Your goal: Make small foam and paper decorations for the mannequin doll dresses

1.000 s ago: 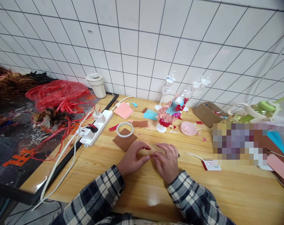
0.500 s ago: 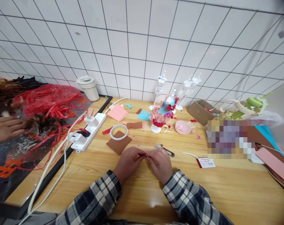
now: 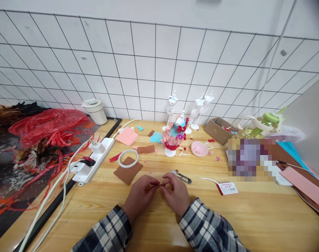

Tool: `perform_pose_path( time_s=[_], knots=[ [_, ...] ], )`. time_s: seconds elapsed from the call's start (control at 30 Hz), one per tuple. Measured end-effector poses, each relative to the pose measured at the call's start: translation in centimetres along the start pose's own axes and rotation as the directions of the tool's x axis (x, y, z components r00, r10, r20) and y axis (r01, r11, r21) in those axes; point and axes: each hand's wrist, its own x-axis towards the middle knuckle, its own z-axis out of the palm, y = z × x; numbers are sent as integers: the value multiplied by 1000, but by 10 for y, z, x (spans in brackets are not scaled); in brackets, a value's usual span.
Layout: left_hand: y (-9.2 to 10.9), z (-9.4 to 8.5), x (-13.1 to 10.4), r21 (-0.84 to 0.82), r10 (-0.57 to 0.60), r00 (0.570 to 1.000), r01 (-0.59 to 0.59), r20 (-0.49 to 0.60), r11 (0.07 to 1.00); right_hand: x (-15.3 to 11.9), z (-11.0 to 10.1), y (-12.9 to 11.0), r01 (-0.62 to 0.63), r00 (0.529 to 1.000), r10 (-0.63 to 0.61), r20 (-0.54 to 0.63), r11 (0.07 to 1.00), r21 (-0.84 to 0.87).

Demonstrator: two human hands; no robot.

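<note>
My left hand [image 3: 143, 192] and my right hand [image 3: 175, 192] meet fingertip to fingertip above the wooden table. Both are pinched closed on something tiny and dark between them, too small to name. Just beyond the right hand lie thread snips [image 3: 184, 177]. Ahead of the left hand is a square of brown paper [image 3: 127, 174], with a roll of white tape [image 3: 120, 161] resting partly on it. Further back stands a small white mannequin wearing a pink and blue paper dress [image 3: 172, 137] with red trim.
A white power strip [image 3: 92, 162] with cables lies at left, near a red plastic bag [image 3: 47, 124] and feathers. At right are a pink bowl [image 3: 193, 148], a tag [image 3: 229, 188], a brown box [image 3: 214, 131] and a green-lidded jug [image 3: 270, 122]. Bare mannequins [image 3: 196, 108] stand at the back.
The camera view has tilted and shifted slightly. My right fingers have changed their pinch, the index finger now more arched. At far left, another person's hand has moved almost out of view.
</note>
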Motion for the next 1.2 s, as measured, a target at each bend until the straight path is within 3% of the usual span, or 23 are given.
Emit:
perform_pose_path(
  time_s=[0.13,0.3,0.53,0.63,0.8,1.07,1.2],
  knots=[
    [3,-4,-1,-42,74,997,-73,20,996,2,-1,3,22,999,-21,36,999,-32],
    [5,-7,2,-63,32,999,-31,2,998,4,-3,1,38,995,-33,90,998,-54],
    [2,-9,2,-133,-103,994,108,43,985,4,-5,-5,-177,981,162,105,972,151],
    [2,-7,3,-94,-61,995,69,82,993,8,-7,-7,-260,965,246,87,936,236],
    [4,-2,9,-84,-51,992,61,117,995,10,-5,-8,-414,909,365,199,842,346],
    [9,-5,9,-39,56,978,-49,199,998,9,-7,-8,-324,938,270,216,907,271],
    [7,-5,9,-45,81,975,-73,206,996,9,-8,-6,-367,923,304,234,879,305]
  ],
)
